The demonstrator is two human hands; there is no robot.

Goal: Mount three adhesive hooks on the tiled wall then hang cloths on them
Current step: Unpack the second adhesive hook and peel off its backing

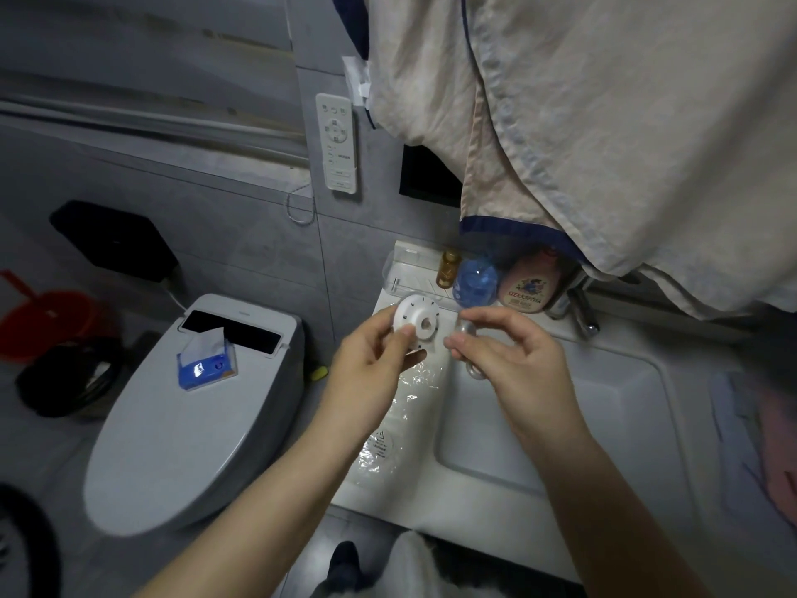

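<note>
View from above of a person's two bare forearms reaching forward over a white sink (496,425) in a grey-tiled bathroom. The left hand (371,360) pinches a round white hook base (416,323) between thumb and fingertips, its back with a central hole facing the camera. Just beside it at 3 o'clock, the right hand (513,356) has its grip curled round a small clear part (468,328); what that part is cannot be told, and it does not touch the base. Both hands hover above the sink's left rim, where a crumpled clear plastic bag (396,425) lies at 6 o'clock from the base. At 12 o'clock from the hands, on the back ledge, stand a small amber bottle (448,267), a blue transparent container (476,280) and a pink bottle (532,282), with a chrome tap (582,310) to their right. A large beige cloth (604,123) with dark blue edging hangs above them, filling the 1 to 3 o'clock area. At 11 o'clock a white remote (338,144) is mounted on the tiled wall (241,235). At 9 o'clock sits a closed white toilet (181,416) with a blue tissue pack (206,360) on its lid, and beyond it a red bucket (47,321) and a black bin (69,373).
</note>
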